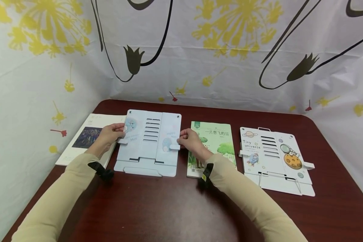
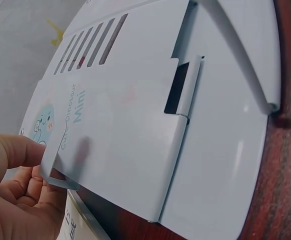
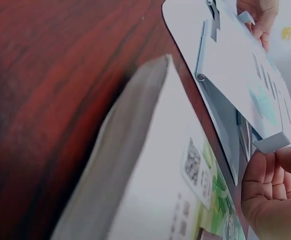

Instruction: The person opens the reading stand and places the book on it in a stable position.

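A pale blue metal book stand (image 1: 152,144) with dinosaur prints and a column of slots lies on the table between my hands. My left hand (image 1: 111,134) pinches its left edge, thumb at the small side clip (image 2: 55,162) and the other fingers beneath. At the opposite edge, my right hand (image 1: 191,139) pinches the panel beside the right clip (image 3: 272,142). Seen from the right wrist, the printed panel (image 3: 235,75) tilts up from its base plate (image 3: 220,127), with a gap between them. A wire page holder (image 1: 142,171) lies across the front of the base.
A white book with a dark picture (image 1: 89,137) lies to the left, partly behind my left hand. Under my right forearm is a green-covered book (image 1: 211,131). Another white book stand with space drawings (image 1: 272,154) lies at the right of the brown table (image 1: 157,208). Patterned cloth (image 1: 181,60) hangs behind.
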{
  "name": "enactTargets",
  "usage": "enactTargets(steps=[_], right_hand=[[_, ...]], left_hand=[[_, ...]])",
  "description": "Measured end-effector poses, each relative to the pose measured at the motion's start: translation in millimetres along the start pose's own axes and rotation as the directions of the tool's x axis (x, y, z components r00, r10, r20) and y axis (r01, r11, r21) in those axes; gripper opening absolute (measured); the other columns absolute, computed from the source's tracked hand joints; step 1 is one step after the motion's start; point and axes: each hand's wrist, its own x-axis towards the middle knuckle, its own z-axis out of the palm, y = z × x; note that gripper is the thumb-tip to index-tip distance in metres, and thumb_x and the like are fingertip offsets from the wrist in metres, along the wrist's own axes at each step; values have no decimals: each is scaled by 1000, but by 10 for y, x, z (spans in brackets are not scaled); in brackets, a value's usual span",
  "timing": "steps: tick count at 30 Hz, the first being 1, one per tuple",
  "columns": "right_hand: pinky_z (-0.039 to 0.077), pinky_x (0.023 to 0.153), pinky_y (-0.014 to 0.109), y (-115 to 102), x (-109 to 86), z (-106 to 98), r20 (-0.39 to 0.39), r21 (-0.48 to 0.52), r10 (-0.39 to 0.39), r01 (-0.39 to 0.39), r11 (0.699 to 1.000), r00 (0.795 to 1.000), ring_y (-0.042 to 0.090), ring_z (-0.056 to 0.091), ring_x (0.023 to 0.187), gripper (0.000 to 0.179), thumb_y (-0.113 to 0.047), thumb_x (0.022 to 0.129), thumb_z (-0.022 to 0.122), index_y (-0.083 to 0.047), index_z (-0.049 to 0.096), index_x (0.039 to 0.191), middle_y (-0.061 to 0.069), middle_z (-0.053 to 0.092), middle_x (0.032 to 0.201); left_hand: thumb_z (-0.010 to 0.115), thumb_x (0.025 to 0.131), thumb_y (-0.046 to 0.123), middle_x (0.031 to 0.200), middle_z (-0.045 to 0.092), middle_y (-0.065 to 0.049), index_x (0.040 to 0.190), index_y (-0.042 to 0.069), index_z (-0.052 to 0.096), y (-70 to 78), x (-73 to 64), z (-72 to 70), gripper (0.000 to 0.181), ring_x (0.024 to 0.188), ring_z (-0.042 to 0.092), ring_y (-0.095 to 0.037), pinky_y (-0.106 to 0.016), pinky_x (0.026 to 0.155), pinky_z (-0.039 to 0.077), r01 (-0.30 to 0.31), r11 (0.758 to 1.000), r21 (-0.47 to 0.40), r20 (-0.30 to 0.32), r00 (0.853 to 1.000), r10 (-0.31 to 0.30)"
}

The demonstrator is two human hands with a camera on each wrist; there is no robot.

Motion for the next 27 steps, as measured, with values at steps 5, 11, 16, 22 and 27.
enactTargets(steps=[5,11,16,22,27], right_hand=[[54,68,27,1,-24,0,3,30,-15,15,999,1000,14,55,75,17,1,88,59,-1,51,103,5,53,86],[53,73,35,-22,-73,-14,8,41,-71,71,997,997,13,52,75,15,2,89,57,-1,49,102,5,52,85],[50,71,34,-37,-151,-22,3,28,-130,130,991,991,14,50,75,15,2,88,57,-1,49,101,6,52,88],[43,65,21,-44,-272,-24,17,5,-267,267,964,964,16,48,77,15,4,88,57,0,48,99,9,53,89],[41,66,22,-47,-368,-28,17,-30,-375,375,927,927,18,47,77,14,5,88,57,0,47,97,11,52,89]], left_hand=[[52,89,-2,107,48,-4,138,-3,40,19,-53,-18,50,88,47,-6,-10,71,44,-19,998,-66,-3,1000,19],[50,88,-2,103,46,-1,139,-3,38,65,-127,-52,52,87,46,-7,-11,71,44,-24,993,-119,1,1000,24],[49,87,-2,101,44,0,140,-3,36,107,-177,-55,54,86,45,-7,-15,71,43,-15,987,-157,-4,1000,15],[45,90,0,100,43,2,136,-4,35,134,-256,-70,48,87,43,-8,-15,72,43,-25,982,-189,-9,1000,23],[46,89,0,98,41,1,127,-3,38,131,-334,-110,39,87,42,-8,-15,71,43,-73,981,-180,2,997,75]])
